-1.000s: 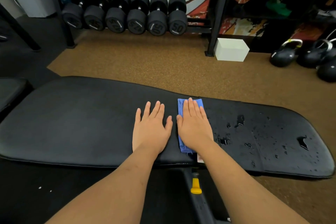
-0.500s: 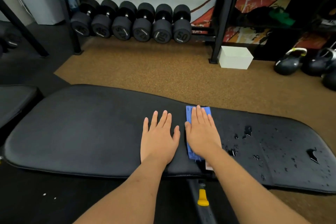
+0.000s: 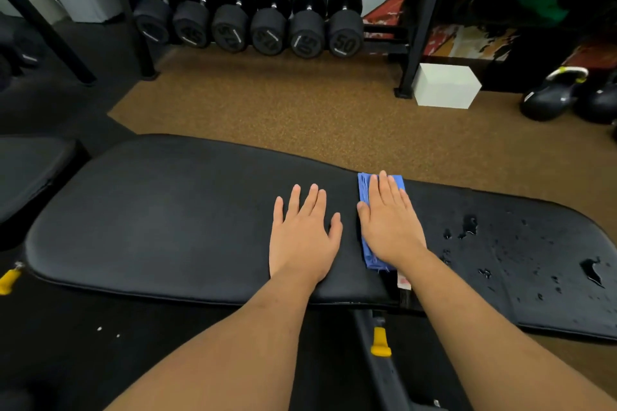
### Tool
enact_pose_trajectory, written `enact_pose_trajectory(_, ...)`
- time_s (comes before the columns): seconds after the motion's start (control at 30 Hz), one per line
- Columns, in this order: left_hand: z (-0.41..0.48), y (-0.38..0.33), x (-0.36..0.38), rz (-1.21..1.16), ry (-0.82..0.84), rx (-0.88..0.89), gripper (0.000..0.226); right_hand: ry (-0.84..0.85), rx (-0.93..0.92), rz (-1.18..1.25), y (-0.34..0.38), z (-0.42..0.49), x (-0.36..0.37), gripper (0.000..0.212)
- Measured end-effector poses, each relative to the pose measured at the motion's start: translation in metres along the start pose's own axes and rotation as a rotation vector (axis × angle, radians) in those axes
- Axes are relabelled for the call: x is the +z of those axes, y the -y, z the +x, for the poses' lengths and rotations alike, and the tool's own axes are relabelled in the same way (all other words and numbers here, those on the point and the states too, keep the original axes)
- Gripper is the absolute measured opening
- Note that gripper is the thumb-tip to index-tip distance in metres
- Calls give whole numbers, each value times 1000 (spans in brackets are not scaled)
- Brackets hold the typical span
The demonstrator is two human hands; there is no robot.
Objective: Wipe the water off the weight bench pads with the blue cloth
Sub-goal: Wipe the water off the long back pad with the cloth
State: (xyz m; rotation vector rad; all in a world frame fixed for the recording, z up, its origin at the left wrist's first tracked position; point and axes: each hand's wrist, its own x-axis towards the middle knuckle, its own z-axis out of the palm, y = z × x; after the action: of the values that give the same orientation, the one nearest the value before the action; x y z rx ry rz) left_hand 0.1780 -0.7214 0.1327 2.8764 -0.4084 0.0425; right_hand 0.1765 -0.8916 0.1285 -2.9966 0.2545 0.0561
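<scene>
Cork-coloured gym flooring (image 3: 300, 110) is seen behind a long black bench pad (image 3: 150, 227). The blue cloth (image 3: 364, 188) is pressed flat to the pad under the right hand (image 3: 389, 227), fingers straight and together, so that a broad swath can be swept. The left hand (image 3: 303, 240) is laid open on the pad just beside it, gripping nothing, probably as a brace. Water droplets (image 3: 467, 227) and a larger puddle (image 3: 591, 272) are scattered to the right of the cloth, with nothing lying between. Dumbbells (image 3: 267, 23) are racked beyond, and a white box (image 3: 445, 87) and kettlebells (image 3: 551, 98) are set on the floor, well apart from the bench pad.
</scene>
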Motion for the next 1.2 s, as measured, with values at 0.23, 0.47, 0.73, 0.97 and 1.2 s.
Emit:
enact_pose_trajectory(0.23, -1, -1, -3, -2, 10, -8, 63, -32, -9, 4, 4, -55, 1, 67)
enact_pose_trajectory(0.47, 1, -2, 0, 2, 14, -10, 63, -5, 73, -12, -11, 33, -5, 66)
enact_pose_trajectory(0.73, 0, -1, -2, -2, 30, -12, 64, -9, 10, -5, 1, -83, 4, 68)
enact_pose_trajectory(0.97, 1, -1, -1, -11, 23, -9, 64, -24, 74, -15, -16, 38, -2, 66)
enact_pose_trajectory(1.2, 0, 0, 1, 6, 29, -14, 64, -43, 47, -3, -5, -52, 3, 66)
